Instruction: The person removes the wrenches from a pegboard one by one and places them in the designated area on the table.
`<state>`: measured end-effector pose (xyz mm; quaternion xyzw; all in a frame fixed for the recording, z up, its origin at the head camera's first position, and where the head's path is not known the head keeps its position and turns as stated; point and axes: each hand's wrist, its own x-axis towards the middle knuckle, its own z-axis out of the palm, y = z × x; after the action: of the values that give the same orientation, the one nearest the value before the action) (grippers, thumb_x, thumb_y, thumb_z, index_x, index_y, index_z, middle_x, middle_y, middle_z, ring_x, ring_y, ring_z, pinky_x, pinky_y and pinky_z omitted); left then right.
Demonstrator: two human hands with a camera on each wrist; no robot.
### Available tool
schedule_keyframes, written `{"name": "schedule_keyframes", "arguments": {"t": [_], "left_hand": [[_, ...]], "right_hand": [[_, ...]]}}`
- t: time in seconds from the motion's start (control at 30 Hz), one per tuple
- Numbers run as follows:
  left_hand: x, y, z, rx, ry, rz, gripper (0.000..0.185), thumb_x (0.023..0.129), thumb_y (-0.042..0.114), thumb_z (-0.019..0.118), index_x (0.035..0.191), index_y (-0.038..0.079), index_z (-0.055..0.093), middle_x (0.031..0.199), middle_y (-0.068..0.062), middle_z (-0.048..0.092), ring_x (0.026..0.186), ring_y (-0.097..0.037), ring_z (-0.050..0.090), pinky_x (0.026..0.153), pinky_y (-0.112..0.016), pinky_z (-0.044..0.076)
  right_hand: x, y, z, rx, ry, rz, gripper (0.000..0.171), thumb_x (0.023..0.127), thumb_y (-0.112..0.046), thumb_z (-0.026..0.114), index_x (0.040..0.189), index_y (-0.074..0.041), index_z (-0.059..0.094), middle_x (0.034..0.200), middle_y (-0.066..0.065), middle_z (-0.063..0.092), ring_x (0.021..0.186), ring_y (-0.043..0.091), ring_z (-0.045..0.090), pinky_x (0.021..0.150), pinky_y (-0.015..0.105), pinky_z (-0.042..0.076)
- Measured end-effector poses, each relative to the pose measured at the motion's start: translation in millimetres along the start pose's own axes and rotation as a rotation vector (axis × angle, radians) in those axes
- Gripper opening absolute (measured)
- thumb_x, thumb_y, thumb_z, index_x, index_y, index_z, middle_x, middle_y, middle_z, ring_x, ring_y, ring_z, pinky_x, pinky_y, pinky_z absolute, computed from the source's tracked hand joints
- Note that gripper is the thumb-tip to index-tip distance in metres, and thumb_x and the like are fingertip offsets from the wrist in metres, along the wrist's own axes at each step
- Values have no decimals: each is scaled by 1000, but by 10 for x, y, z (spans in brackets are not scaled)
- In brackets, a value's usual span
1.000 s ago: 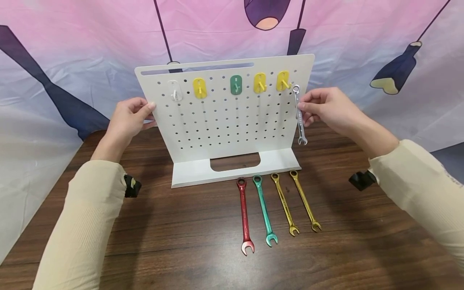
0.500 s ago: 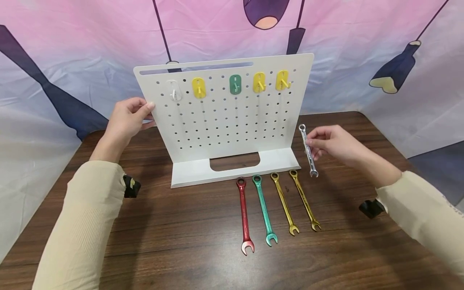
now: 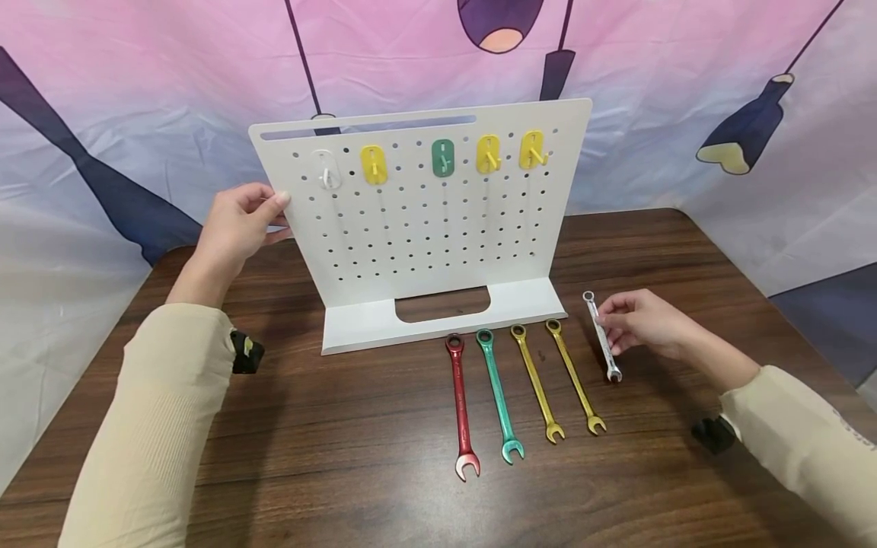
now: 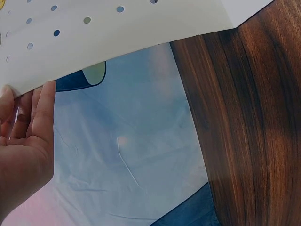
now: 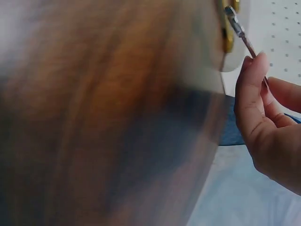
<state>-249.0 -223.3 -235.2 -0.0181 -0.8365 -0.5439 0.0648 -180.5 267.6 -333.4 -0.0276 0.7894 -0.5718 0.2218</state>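
My left hand (image 3: pixel 236 228) pinches the left edge of a white pegboard (image 3: pixel 425 221) between thumb and fingers; the left wrist view shows the fingers behind the board's edge. My right hand (image 3: pixel 644 323) holds a silver combination wrench (image 3: pixel 601 335) by its middle, ring end away from me, to the right of the pegboard's base. In the right wrist view the wrench (image 5: pixel 240 30) sticks out past thumb and fingertips. Whether it touches the table is hard to tell. To its left lie two gold wrenches (image 3: pixel 577 377), a green wrench (image 3: pixel 499 396) and a red wrench (image 3: pixel 462 407).
Along the board's upper part sit a white hook (image 3: pixel 326 169), several yellow hooks (image 3: pixel 489 154) and a green hook (image 3: pixel 442 158). The dark wooden table (image 3: pixel 342 457) carries everything. Behind it hangs a pink and blue printed cloth (image 3: pixel 411 61).
My right hand has come down and toward me with the silver wrench, from beside the board's upper right edge to near the tabletop. The left hand keeps its hold on the board.
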Motion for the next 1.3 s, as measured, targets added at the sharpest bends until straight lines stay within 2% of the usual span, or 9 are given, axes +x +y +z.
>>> {"name": "schedule_keyframes", "arguments": {"t": [0.2,0.37,0.8,1.3], "left_hand": [[-4,-2,3,-1,1,7,26,89,30,55,91,4,58,82,4,55,76,-8,55,71,-17,55],[-8,-1,5,-3,1,7,26,89,30,55,91,4,58,82,4,55,76,-8,56,70,-16,55],[1,0,-5,-18,4,-10,24,89,29,56,90,6,59,82,3,56,76,-8,56,68,-16,56],[-4,6,10,-25,15,-9,23,89,28,57,89,5,59,81,3,56,76,-8,55,67,-16,55]], "right_hand": [[4,141,-11,-7,-28,34,12,93,1,48,94,13,49,69,10,51,58,16,56,54,31,56],[25,204,-8,-71,-3,51,10,91,1,51,91,11,53,68,7,50,55,14,53,47,25,51],[47,203,14,-185,28,41,14,89,1,54,92,14,57,66,7,52,51,13,51,42,25,49],[46,208,20,-200,27,37,10,88,1,55,87,11,56,65,7,53,51,13,52,42,26,50]]}}
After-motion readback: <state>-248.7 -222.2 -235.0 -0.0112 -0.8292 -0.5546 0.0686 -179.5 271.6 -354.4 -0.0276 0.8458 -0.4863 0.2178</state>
